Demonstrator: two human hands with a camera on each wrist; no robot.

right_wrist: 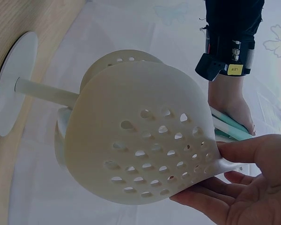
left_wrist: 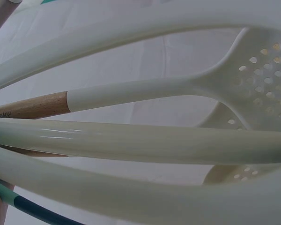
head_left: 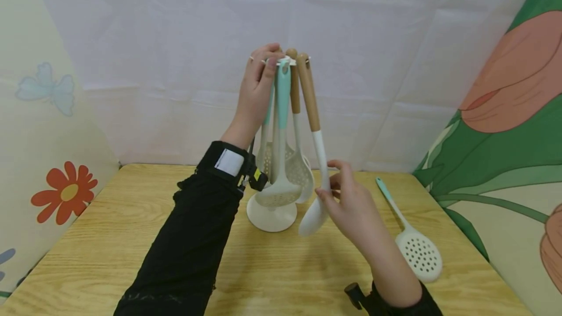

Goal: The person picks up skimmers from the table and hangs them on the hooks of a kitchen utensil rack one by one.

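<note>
I find no legible text here. The wooden handle (left_wrist: 30,106) carries a faint burnt-in stamp, too partial to read; the yellow tag (right_wrist: 235,70) on the left wrist strap (right_wrist: 223,65) bears small characters I cannot make out.

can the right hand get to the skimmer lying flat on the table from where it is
Probably yes: the skimmer lies in the open just right of the right hand, nothing between them, but its fingers now pinch the hanging spoon.

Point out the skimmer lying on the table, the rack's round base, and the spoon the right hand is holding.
skimmer (head_left: 419,252), head view, on its perforated head.
rack base (head_left: 271,218), head view, on the front of the disc.
spoon (head_left: 312,218), head view, on its white bowl.
</note>
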